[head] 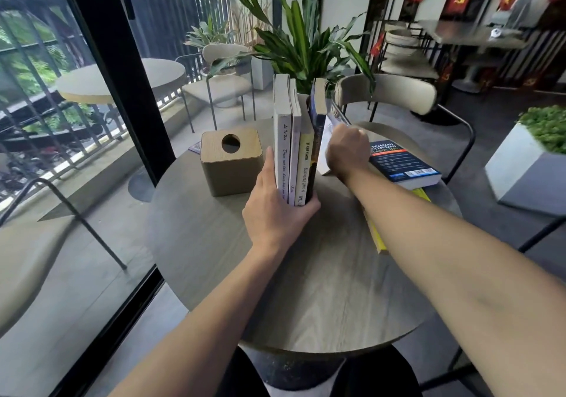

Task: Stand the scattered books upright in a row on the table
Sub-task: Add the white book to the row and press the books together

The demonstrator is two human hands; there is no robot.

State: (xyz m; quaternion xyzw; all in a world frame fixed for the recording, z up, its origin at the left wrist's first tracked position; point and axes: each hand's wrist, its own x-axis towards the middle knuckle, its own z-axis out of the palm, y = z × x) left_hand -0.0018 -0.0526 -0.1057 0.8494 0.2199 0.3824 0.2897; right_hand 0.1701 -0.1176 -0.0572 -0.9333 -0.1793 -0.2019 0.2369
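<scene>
Head view looks down on a round wooden worktop (306, 289) where a short row of books (295, 151) stands upright near the middle, spines toward the person. The left hand (275, 210) braces the near end of that row: its fingers (269, 167) lie flat along the outer white cover while the thumb wraps round the spines at the base, so the hand is clamped on the row, most likely to stop the books fanning apart or toppling while another is added. The right hand (347, 151) is closed on a pale book (324, 151), blurred by motion, and holds it tilted against the far side of the row beside a dark-covered book (317, 121) that leans a little. The tilt suggests the pale book is being swung up to join the row and is not yet square with it. Toward the right edge of the worktop a blue book (404, 167) lies flat, and beneath the right forearm a yellow book (376, 237) also lies flat, both apparently waiting their turn. A wooden tissue box (229, 167) sits just beside the row toward the left edge, apart from the left hand. In my judgement the task is a little past halfway.
</scene>
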